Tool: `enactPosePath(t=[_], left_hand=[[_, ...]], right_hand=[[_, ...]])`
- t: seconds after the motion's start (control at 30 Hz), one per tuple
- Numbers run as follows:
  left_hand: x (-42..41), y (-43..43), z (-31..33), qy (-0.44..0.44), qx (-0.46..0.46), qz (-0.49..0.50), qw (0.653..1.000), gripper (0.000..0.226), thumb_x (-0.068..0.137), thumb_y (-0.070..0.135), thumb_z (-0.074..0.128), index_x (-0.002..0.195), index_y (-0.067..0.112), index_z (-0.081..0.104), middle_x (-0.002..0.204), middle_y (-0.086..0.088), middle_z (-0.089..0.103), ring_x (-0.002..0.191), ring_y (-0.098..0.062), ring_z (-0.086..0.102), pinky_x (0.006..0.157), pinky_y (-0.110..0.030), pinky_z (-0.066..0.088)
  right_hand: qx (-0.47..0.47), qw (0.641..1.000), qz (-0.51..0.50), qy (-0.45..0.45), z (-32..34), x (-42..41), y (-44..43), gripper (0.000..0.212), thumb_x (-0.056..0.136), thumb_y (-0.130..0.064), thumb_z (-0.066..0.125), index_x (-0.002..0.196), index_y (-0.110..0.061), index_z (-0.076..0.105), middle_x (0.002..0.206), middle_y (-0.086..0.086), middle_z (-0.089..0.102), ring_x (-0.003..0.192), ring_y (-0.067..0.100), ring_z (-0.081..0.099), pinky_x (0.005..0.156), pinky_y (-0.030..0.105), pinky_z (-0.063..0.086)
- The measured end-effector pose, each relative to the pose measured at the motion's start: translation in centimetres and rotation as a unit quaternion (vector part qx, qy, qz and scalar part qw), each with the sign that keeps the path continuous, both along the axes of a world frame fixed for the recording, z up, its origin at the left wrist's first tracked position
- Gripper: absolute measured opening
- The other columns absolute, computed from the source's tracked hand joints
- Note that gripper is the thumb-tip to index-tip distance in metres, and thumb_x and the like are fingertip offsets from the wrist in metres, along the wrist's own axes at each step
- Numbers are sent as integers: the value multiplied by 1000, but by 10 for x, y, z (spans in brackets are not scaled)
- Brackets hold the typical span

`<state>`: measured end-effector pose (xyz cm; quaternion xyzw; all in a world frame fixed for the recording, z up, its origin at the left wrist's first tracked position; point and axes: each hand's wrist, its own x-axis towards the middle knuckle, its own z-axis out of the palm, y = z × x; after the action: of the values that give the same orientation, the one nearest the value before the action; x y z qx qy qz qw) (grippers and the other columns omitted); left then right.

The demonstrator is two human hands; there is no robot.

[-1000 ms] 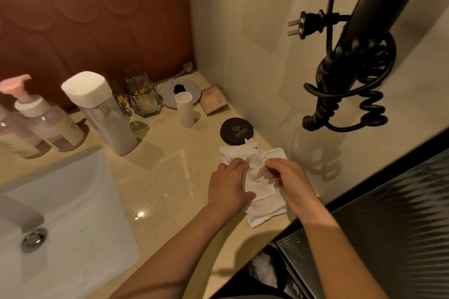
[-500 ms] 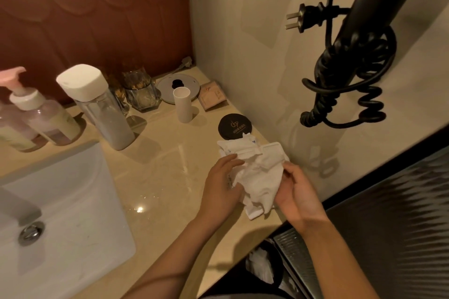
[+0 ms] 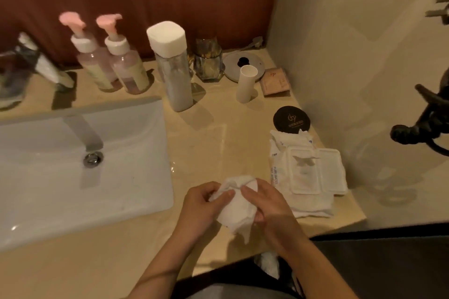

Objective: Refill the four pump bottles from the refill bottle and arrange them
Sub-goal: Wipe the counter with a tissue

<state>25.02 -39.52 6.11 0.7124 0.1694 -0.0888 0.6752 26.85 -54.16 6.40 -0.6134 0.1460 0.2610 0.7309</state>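
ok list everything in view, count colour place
sink: 1, white, left
faucet: 1, silver, over sink
counter: 1, beige, around sink
refill bottle: 1, clear, white cap, right of sink
pump bottles: 2, pink pumps, left of refill bottle
glass jar: 1, clear, right of refill bottle
metal disc: 1, silver, back corner
paper tube: 1, white, upright before disc
packet: 1, pinkish, right of tube
wipes pack: 1, white, lid open, counter right
coaster: 1, black, beyond wipes pack
cord: 1, black, right edge
wipe: 1, white, crumpled, counter front
left hand: grips wipe
right hand: grips wipe
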Motion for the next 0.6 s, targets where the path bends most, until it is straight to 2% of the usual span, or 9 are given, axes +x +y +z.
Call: enactPosePath(t=[0.1, 0.13, 0.2, 0.27, 0.37, 0.43, 0.5, 0.53, 0.6], left_hand=[[-9, 14, 3, 41, -74, 31, 996, 20, 83, 11, 66, 75, -7, 65, 62, -7, 60, 58, -14, 54, 51, -18, 40], [-11, 17, 5, 61, -109, 34, 992, 18, 83, 11, 65, 73, -4, 66, 61, -6, 61, 56, -14, 55, 50, -18, 41], [-17, 24, 6, 95, -166, 46, 980, 17, 83, 12, 65, 76, -4, 67, 63, -8, 62, 56, -15, 56, 50, -19, 42], [-20, 25, 8, 112, -192, 61, 973, 22, 84, 13, 64, 85, -9, 66, 68, -12, 63, 58, -15, 58, 52, -19, 44], [-19, 33, 12, 90, -156, 134, 975, 18, 87, 7, 59, 96, -6, 67, 77, -10, 66, 63, -9, 62, 57, -15, 48], [-19, 46, 16, 64, -103, 165, 979, 18, 90, 9, 56, 101, 3, 68, 86, -8, 71, 75, -11, 67, 65, -16, 51], [-22, 61, 18, 50, -51, 185, 980, 18, 91, 15, 56, 103, 12, 68, 93, -4, 72, 88, -17, 67, 77, -25, 51], [-25, 68, 19, 45, -35, 197, 979, 17, 91, 17, 56, 102, 15, 68, 94, -2, 72, 89, -18, 66, 80, -28, 50], [-31, 78, 19, 33, -16, 227, 973, 16, 91, 18, 56, 101, 18, 68, 94, 0, 71, 89, -17, 66, 78, -28, 50]], right_hand=[[16, 993, 110, 25, 1, 8, 0, 29, 87, -7, 62, 116, -2, 61, 89, 6, 73, 79, 16, 70, 66, 25, 54], [40, 989, 139, 43, 2, 10, -3, 31, 87, -5, 61, 118, 0, 60, 95, 9, 72, 85, 19, 70, 68, 22, 53], [61, 972, 212, 79, 3, 17, -3, 31, 86, -6, 61, 117, 0, 61, 108, 16, 68, 99, 28, 66, 77, 26, 53], [16, 965, 248, 80, 4, 26, -1, 28, 87, -8, 59, 114, -3, 64, 106, 13, 69, 95, 23, 67, 81, 27, 51], [-20, 980, 189, 63, 4, 44, 4, 28, 87, -7, 57, 113, 1, 63, 102, 14, 70, 95, 24, 67, 90, 37, 51], [-51, 991, 121, -5, 12, 59, 8, 20, 89, -5, 55, 105, -4, 67, 99, 13, 71, 95, 28, 67, 90, 45, 49], [-163, 976, 70, -129, 18, 80, 13, 14, 90, -9, 56, 90, -13, 69, 88, 10, 72, 86, 27, 67, 76, 39, 51], [-230, 951, 47, -200, 18, 92, 16, 13, 89, -12, 56, 84, -11, 68, 83, 12, 69, 83, 31, 64, 69, 35, 48], [-364, 871, 32, -328, 12, 112, 25, 18, 89, -16, 53, 85, -4, 67, 77, 17, 65, 77, 35, 58, 62, 31, 39]])
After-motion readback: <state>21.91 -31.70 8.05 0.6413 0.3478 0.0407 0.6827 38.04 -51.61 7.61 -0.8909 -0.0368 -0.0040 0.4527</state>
